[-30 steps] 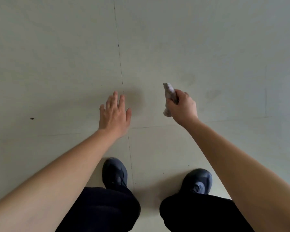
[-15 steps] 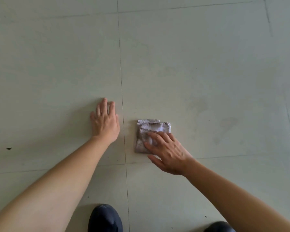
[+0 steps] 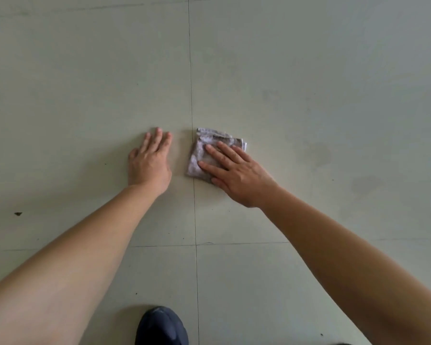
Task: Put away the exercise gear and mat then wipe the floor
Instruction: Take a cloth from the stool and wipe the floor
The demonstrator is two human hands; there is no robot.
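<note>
A folded grey-lilac cloth [image 3: 201, 150] lies flat on the pale tiled floor [image 3: 309, 70], just right of a vertical tile seam. My right hand [image 3: 237, 173] rests palm down on the cloth's near right part, fingers spread and pressing it to the floor. My left hand [image 3: 149, 163] lies flat on the bare tile left of the seam, a short gap from the cloth, holding nothing. No exercise gear or mat is in view.
One dark shoe [image 3: 161, 327] shows at the bottom edge. Faint dull smudges [image 3: 319, 154] mark the tile right of the cloth. A small dark speck [image 3: 18, 213] sits on the floor at the left. Tile seams cross below my hands.
My right hand brought the bunched cloth down from the air and laid it flat on the floor. My left hand dropped onto the tile, and the view moved lower and forward.
</note>
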